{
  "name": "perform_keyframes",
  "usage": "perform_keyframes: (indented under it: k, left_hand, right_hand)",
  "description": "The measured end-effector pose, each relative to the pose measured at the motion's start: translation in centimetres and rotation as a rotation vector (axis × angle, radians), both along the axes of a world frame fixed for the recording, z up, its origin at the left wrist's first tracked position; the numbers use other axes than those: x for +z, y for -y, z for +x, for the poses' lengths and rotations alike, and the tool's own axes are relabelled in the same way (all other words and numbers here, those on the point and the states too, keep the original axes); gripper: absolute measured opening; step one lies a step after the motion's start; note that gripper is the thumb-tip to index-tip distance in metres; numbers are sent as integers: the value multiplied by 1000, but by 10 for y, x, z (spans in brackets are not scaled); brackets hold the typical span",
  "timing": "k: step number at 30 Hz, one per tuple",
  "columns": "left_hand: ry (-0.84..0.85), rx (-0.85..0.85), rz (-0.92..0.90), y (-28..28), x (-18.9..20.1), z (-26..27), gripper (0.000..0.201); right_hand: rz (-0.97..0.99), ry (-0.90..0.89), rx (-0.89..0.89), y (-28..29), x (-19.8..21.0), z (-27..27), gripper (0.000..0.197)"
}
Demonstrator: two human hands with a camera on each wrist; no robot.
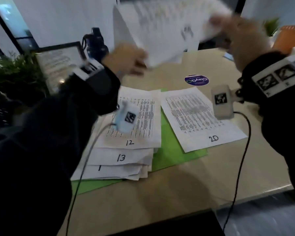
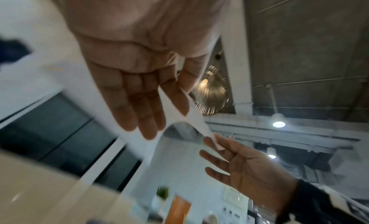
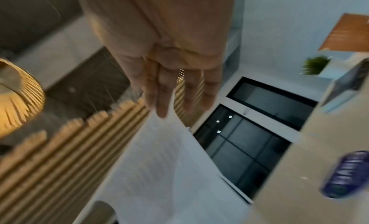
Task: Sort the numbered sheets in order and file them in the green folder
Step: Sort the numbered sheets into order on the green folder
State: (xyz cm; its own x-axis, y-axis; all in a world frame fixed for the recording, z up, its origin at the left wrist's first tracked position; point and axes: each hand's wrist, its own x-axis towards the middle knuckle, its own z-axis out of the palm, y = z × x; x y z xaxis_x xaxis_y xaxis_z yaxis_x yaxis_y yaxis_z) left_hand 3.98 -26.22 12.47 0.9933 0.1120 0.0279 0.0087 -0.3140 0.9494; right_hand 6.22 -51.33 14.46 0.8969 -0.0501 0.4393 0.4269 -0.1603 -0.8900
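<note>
Both my hands are raised above the table with blurred white sheets [image 1: 160, 31] between them. My left hand [image 1: 128, 60] holds their lower left corner; in the left wrist view its fingers [image 2: 139, 101] lie nearly straight against the paper [image 2: 195, 118], thumb on the other side. My right hand [image 1: 237, 36] pinches the upper right edge, as the right wrist view shows with the sheet [image 3: 159, 164] hanging from the fingers [image 3: 159, 101]. Below, the open green folder [image 1: 174, 150] lies flat. A fanned stack topped by sheet 12 [image 1: 146, 133] rests on its left half, sheet 20 [image 1: 203, 133] on its right.
A round purple sticker [image 1: 196, 80] sits on the beige table [image 1: 177, 193] behind the folder. A framed notice [image 1: 58, 65], a plant [image 1: 12, 70] and a dark bottle [image 1: 95, 41] stand at the back left. An orange object [image 1: 291, 38] is at the far right. Cables hang from both wrists.
</note>
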Motion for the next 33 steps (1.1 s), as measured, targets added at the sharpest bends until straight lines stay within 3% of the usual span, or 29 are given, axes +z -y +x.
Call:
perform_keyframes:
  k: [2,5,9,12,15,19,26,29,33]
  left_hand:
    - [-194,-139,-98,22,-25,-6,25]
    - [-443,-223,-13,37,-87,-5,17]
    - [-592,-246,48,53,-125,-12,19]
    - [-700,-281,104,67,-135,-12,27]
    - [-718,-283,179,74,-135,-5,33]
    - [-756,-316,274,79,-138,0,32]
    - [-741,-341,332,83,-143,-4,34]
    - [-693,-324,313,89,-145,-3,35]
    - [-724,-384,316,93,-145,-9,37]
  right_hand:
    - [-147,-319,72,13,-27,8,14]
    - [-352,-724,108,38,-82,12,24]
    - [-346,-936,116,51,-117,0,16]
    - [-272,-959,103,56,-128,-3,13]
    - [-76,-867,39,60,-131,2,13]
    - [52,-803,-94,64,-130,9,24]
    - [-166,-828,-181,75,-138,8,14]
    - [-289,-792,-246,89,-143,2,29]
    - [-470,-928,-181,99,-152,-12,13]
